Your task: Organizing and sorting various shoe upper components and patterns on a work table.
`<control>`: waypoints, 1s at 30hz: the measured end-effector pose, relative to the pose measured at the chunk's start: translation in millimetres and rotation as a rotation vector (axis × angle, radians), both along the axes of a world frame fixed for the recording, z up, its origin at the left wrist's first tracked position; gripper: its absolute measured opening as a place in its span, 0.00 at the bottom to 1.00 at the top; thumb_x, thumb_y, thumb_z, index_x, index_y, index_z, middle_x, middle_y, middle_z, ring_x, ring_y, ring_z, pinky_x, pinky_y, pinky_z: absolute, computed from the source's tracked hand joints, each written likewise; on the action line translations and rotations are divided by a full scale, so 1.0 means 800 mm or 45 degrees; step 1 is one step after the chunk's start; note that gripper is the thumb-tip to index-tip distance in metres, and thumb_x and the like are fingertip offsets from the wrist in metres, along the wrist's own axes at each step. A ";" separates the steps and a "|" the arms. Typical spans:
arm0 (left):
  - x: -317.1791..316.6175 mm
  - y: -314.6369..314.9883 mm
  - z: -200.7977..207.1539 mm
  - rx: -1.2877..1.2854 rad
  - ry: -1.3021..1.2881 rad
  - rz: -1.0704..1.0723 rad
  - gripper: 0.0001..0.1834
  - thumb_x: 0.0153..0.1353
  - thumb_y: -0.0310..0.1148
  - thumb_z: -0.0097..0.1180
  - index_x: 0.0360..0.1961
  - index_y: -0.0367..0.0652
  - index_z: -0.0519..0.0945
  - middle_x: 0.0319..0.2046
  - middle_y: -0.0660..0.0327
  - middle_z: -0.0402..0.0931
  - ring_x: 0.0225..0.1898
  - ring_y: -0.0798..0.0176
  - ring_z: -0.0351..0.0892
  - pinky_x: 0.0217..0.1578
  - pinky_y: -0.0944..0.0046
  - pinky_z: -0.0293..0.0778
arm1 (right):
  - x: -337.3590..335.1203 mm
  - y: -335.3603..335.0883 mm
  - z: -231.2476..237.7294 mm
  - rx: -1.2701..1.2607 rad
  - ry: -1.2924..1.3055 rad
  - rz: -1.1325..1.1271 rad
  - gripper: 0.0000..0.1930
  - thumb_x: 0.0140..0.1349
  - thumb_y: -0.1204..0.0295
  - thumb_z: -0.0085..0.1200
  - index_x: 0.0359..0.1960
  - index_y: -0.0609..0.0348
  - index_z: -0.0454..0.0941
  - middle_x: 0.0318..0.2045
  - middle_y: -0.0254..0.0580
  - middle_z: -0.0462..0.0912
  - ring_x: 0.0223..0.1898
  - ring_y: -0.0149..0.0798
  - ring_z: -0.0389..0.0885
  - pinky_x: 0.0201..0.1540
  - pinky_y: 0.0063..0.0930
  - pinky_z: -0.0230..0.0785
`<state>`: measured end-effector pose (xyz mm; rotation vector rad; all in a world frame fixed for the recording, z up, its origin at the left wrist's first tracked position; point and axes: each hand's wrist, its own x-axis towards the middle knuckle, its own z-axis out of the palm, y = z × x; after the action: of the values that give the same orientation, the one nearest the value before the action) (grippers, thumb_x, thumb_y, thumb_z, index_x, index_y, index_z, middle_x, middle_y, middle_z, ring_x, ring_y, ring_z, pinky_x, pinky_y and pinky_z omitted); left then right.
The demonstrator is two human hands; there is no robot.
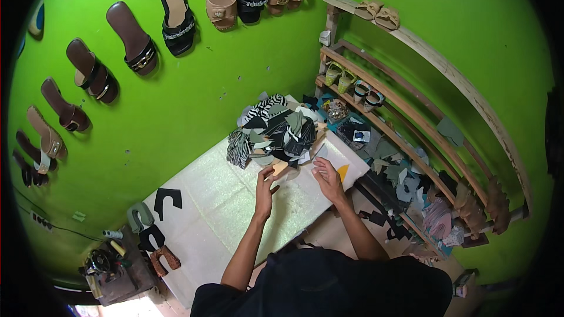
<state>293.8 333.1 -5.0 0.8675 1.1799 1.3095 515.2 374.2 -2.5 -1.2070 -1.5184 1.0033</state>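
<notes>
While both hands sit at the near edge of the scrap pile (276, 132), nothing is clearly lifted off the surface (217, 199).

Left hand (264, 191): just in front of the pile, fingers curled, loosely closed. It touches a small tan piece (280, 168) at the pile's near edge. Whether it actually pinches that piece: cannot tell, too small.

Right hand (326, 177): just in front of the pile and right of the left hand, fingers partly bent, pressed on the surface at a pale sheet (329, 151). Real hold on anything: cannot tell.

Pile: mixed cut pieces in black, grey-green and zebra print, heaped at the far end of the surface against the green wall (176, 105). A yellow scrap (343, 171) lies just right of the right hand, near the pile's right side.

Away from the pile, toward the near-left end of the surface: a black cutout (167, 199), then a grey-green cutout (139, 216), another black piece (151, 238) and a brown one (165, 258), all flat and close together. Left of those, off the surface edge, a small machine (106, 267).

Right of the pile: wooden shelves (411, 117) with sandals (379, 14) on top and more cut scraps (405, 182) on the lower levels. Left of and above the pile, sandals (176, 14) hang on the wall, brown, black and tan.
</notes>
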 end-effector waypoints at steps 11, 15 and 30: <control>-0.013 0.096 -0.007 -0.040 0.016 0.110 0.25 0.70 0.45 0.43 0.62 0.43 0.66 0.59 0.55 0.67 0.58 0.57 0.72 0.55 0.51 0.71 | 0.004 0.133 -0.012 -0.008 -0.067 0.051 0.24 0.66 0.68 0.58 0.61 0.62 0.67 0.52 0.53 0.78 0.48 0.41 0.80 0.52 0.34 0.74; -0.004 0.133 -0.014 -0.070 0.004 0.177 0.26 0.70 0.46 0.45 0.62 0.42 0.66 0.57 0.56 0.68 0.56 0.58 0.73 0.54 0.53 0.71 | 0.004 0.183 -0.017 -0.037 -0.079 0.084 0.24 0.65 0.68 0.58 0.61 0.62 0.68 0.51 0.52 0.78 0.48 0.41 0.80 0.52 0.34 0.74; 0.063 0.249 -0.049 -0.139 0.176 0.365 0.18 0.72 0.41 0.50 0.57 0.44 0.72 0.48 0.62 0.73 0.50 0.67 0.74 0.49 0.64 0.71 | -0.038 0.328 -0.042 0.174 -1.220 0.047 0.31 0.58 0.50 0.59 0.52 0.65 0.75 0.50 0.55 0.76 0.56 0.53 0.66 0.53 0.54 0.57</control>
<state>343.9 531.9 -43.8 0.7373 1.5134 1.4152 485.0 636.3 -36.3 -1.6698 -2.2828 0.2952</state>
